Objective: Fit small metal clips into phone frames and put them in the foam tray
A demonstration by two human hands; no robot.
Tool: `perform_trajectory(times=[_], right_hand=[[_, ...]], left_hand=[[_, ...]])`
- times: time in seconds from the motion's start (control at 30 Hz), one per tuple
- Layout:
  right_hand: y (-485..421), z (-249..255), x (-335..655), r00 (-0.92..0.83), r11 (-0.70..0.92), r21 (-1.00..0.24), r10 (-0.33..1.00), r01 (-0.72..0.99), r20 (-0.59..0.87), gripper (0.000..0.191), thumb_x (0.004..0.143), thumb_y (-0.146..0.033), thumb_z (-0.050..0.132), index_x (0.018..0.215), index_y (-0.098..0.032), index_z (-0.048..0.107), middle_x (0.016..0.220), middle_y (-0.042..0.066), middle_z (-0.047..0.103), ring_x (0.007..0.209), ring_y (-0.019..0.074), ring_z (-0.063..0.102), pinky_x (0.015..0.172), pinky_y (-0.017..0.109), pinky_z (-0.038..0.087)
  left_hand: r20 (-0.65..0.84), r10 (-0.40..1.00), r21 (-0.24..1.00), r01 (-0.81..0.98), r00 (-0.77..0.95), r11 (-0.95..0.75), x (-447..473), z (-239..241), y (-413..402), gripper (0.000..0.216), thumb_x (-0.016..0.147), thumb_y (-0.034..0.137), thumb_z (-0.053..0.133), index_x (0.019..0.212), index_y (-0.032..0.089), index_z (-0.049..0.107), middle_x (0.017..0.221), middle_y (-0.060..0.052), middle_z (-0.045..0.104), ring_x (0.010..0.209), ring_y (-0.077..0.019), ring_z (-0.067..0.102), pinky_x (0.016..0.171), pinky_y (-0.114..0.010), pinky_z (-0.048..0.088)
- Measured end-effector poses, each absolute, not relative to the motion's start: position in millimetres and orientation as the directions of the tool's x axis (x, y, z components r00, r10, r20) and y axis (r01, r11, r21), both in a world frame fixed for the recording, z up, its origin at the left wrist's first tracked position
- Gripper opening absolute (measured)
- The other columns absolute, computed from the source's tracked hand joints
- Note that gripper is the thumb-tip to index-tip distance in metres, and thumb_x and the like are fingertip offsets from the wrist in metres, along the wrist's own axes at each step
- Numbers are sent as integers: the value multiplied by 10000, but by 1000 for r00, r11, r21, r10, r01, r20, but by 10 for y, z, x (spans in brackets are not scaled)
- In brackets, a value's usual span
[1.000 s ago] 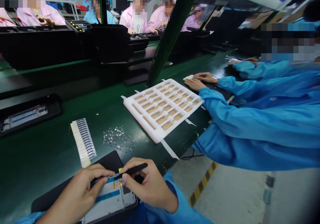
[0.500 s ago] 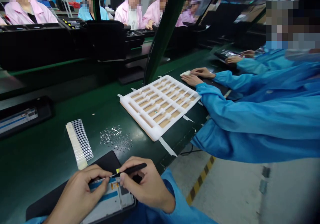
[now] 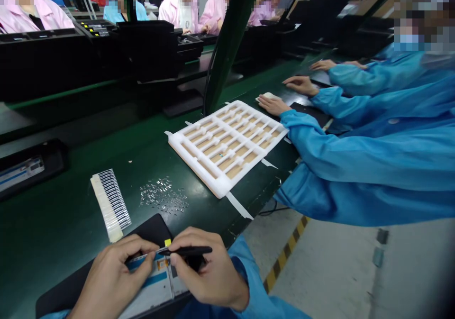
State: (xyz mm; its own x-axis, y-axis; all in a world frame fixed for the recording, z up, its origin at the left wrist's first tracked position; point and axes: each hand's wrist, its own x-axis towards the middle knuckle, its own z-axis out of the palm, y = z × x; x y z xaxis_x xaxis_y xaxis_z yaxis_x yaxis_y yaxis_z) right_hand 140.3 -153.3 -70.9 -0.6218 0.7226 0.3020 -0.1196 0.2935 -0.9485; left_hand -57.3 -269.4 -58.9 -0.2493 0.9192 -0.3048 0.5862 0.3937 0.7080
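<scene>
The right hand [image 3: 209,274] is grasping a pair of black tweezers [image 3: 190,250]: thumb and fingers are closed on them, and the tips point to the top edge of a flat panel [image 3: 151,281] with a blue stripe. The left hand [image 3: 110,278] is at the left side of this panel, and its fingers [image 3: 144,257] are bent and touch the panel's top edge, just beside the tweezer tips (if they pinch something small there, I cannot tell). A small yellow tag [image 3: 168,242] is just beyond the panel's top edge, and a black mat [image 3: 149,229] lies under the panel.

Beyond the panel, on a green table [image 3: 64,186], are a white strip with black comb-like lines [image 3: 110,205] and a scatter of tiny metal pieces [image 3: 163,195]. Farther beyond the panel is a white foam tray [image 3: 199,165]. Well apart from the panel, a co-worker's hand [image 3: 272,104] touches a small white object [image 3: 266,95].
</scene>
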Motion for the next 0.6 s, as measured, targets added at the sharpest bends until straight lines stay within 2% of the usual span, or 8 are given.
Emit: perform_trajectory(times=[0.13,0.27,0.4,0.5,0.6], right_hand=[[-1536,-724,1414,-648,294,-947,698,-130,306,192,898,-101,719,1012,-200,837,928,102,836,810,237,821,745,319,669],[-1533,-746,1442,-697,328,-937,645,-119,314,193,952,-118,705,1079,-191,830,998,124,833,879,242,821,803,328,679],[-1533,-788,1457,-700,405,-901,599,-154,389,207,982,-109,685,1137,-175,805,1036,140,819,942,239,810,860,339,680],[-1537,-817,1452,-665,446,-872,592,-201,455,220,955,-83,685,1136,-146,794,1011,144,809,921,235,804,846,325,682],[-1544,-818,1440,-662,459,-867,591,-194,461,195,946,-73,685,1099,-126,792,990,149,800,900,228,797,839,307,676]], left_hand=[[-287,933,725,588,-216,359,-571,-580,-2690,318,1028,546,587,1059,368,848,996,28,812,932,-162,774,789,-232,558],[-246,953,696,652,-178,301,-600,-555,-2696,311,1059,529,567,1114,373,830,1025,35,808,937,-138,782,796,-195,571],[-116,993,638,764,-27,95,-661,-472,-2720,344,1115,369,464,1317,342,741,1154,14,807,1033,-121,789,875,-161,593],[86,995,504,858,59,-94,-672,-403,-2756,350,1114,265,450,1335,311,716,1134,22,825,1006,-111,802,885,-148,605],[259,956,289,933,138,-213,-641,-326,-2781,364,1152,344,421,1184,262,774,973,30,842,833,-128,815,782,-180,635]])
